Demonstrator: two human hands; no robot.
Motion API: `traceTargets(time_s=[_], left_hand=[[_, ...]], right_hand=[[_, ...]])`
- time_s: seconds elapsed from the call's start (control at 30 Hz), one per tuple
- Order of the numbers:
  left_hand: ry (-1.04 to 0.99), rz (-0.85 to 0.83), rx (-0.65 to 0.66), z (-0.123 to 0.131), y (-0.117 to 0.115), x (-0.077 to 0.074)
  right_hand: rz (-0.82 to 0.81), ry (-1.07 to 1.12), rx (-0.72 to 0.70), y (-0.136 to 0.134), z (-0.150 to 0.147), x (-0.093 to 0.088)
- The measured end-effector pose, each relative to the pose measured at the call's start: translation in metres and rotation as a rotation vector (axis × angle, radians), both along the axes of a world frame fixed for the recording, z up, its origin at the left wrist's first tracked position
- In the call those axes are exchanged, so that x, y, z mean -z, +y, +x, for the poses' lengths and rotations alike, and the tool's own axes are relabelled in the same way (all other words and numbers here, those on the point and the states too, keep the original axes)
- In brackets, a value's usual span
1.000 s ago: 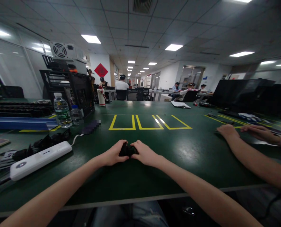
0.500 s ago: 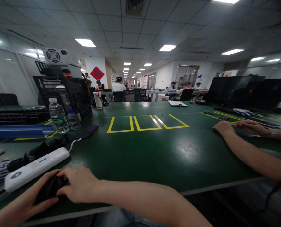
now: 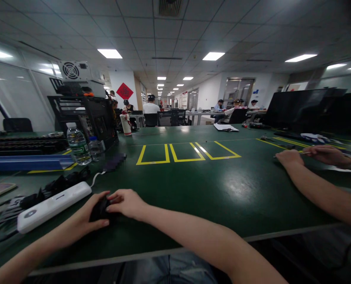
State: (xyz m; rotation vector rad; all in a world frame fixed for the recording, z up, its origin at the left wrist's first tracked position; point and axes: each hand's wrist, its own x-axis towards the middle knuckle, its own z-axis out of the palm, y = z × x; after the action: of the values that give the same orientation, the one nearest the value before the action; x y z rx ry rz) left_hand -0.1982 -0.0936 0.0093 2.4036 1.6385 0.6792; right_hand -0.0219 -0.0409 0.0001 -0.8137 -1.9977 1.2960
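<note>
The left hand's grip (image 3: 88, 216) is closed around a small black object (image 3: 98, 210), thumb on the near side, fingers beyond, while the right hand (image 3: 128, 203) pinches its right end. It looks light, stiff and perhaps slick, probably hard plastic, so its sides seem the surest hold; fragility is hard to judge. It is at the near left of the green desk (image 3: 178, 205), beside a white elongated device (image 3: 55, 206); whether it touches the surface is unclear.

Left hand (image 3: 85, 219), right hand (image 3: 128, 202) and forearms (image 3: 190, 234) bare. Jeans (image 3: 154, 272): faded blue denim, dark upright seam (image 3: 168, 269), paler patches (image 3: 197, 270) beside it.
</note>
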Motion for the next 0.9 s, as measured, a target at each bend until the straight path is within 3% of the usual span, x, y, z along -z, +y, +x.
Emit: traceTargets(time_s=[0.13, 0.3, 0.4, 0.5, 0.73, 0.9], left_hand=[[-0.136, -0.149, 0.185, 0.07, 0.048, -0.009], [-0.263, -0.117, 0.372, 0.163, 0.116, -0.004], [-0.285, -0.08, 0.411, 0.194, 0.13, -0.002], [-0.247, 0.0, 0.423, 0.203, 0.123, -0.005], [-0.14, 0.132, 0.449, 0.199, 0.091, -0.012], [-0.162, 0.154, 0.489, 0.196, 0.091, -0.013]], right_hand=[[-0.24, 0.087, 0.087, 0.033, 0.064, -0.005], [-0.247, 0.152, 0.303, 0.054, 0.155, -0.021], [-0.321, 0.172, 0.348, 0.057, 0.184, -0.025], [-0.289, 0.209, 0.303, 0.055, 0.194, -0.021], [-0.037, 0.263, 0.228, 0.041, 0.193, -0.013], [-0.058, 0.185, 0.228, 0.04, 0.193, -0.016]])
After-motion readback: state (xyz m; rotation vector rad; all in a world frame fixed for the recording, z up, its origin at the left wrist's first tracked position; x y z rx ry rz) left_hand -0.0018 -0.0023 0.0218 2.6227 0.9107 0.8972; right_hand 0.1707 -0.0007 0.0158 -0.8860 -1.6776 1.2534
